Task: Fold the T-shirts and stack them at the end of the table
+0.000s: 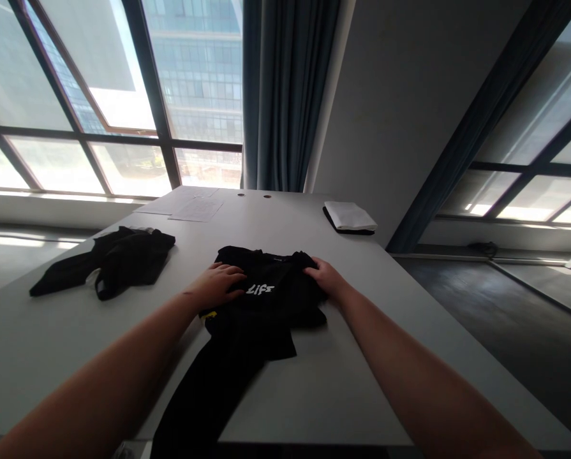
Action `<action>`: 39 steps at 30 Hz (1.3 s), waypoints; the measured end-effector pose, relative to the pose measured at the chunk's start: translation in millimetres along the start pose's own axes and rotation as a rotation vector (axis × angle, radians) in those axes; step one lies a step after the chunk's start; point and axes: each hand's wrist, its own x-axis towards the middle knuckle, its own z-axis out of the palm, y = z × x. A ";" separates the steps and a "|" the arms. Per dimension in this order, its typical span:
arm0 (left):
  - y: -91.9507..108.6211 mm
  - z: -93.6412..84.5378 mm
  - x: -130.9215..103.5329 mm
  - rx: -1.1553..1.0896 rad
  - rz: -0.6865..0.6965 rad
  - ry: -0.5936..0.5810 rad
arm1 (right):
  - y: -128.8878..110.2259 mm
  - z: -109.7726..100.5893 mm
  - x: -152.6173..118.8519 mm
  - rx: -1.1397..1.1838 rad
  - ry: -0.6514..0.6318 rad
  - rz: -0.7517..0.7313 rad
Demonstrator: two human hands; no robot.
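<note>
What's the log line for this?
left hand: on black garment | right hand: at its edge | crumpled clothing: table, left | folded stack: table, right

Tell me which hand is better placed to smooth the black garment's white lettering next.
Probably the left hand: it lies on the black garment, close beside the white lettering. The right hand is farther off, at the garment's edge.
</note>
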 end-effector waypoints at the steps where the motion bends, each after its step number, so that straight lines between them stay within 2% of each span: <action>1: -1.6 1.7 -0.2 0.032 -0.057 -0.006 | 3.3 -1.2 3.0 -0.126 0.065 -0.059; 5: -13.9 5.4 -2.3 0.143 -0.306 0.007 | 11.2 -2.4 5.9 -0.509 0.293 -0.279; 8: -20.7 3.5 -4.2 0.219 -0.426 0.015 | 6.4 2.0 -0.3 -0.702 0.375 -0.422; 11: -23.1 -0.7 -5.9 0.242 -0.512 0.025 | -9.6 10.7 -11.8 -0.828 0.321 -0.529; 15: -28.8 -6.4 -9.5 0.209 -0.645 0.049 | -33.0 25.6 -30.3 -0.855 0.101 -0.582; 18: -41.2 -10.1 -14.3 0.213 -0.744 0.085 | -35.4 34.5 -37.4 -0.886 -0.032 -0.491; 22: -63.1 -12.2 -21.4 0.270 -0.852 0.155 | -19.8 36.2 -31.8 -1.051 -0.156 -0.345; 27: -73.2 -10.8 -23.1 0.305 -0.885 0.218 | -5.8 26.8 -20.9 -1.108 -0.063 -0.185; 31: -64.5 -6.7 -18.1 0.296 -0.700 0.241 | -0.8 17.3 -15.0 -1.171 -0.012 -0.030; 33: -60.7 -3.2 -15.9 0.282 -0.605 0.181 | 3.8 7.8 -9.6 -1.184 0.014 0.037; 34: -59.9 -1.6 -15.2 0.272 -0.601 0.128 | 6.8 1.0 -6.0 -1.178 0.030 0.072; 37: -62.3 0.4 -15.7 0.230 -0.750 -0.032 | 18.2 -25.9 5.6 -1.128 0.091 0.174; 39: -66.6 -1.8 -17.2 0.191 -0.883 -0.091 | 26.1 -44.9 12.1 -1.116 0.155 0.241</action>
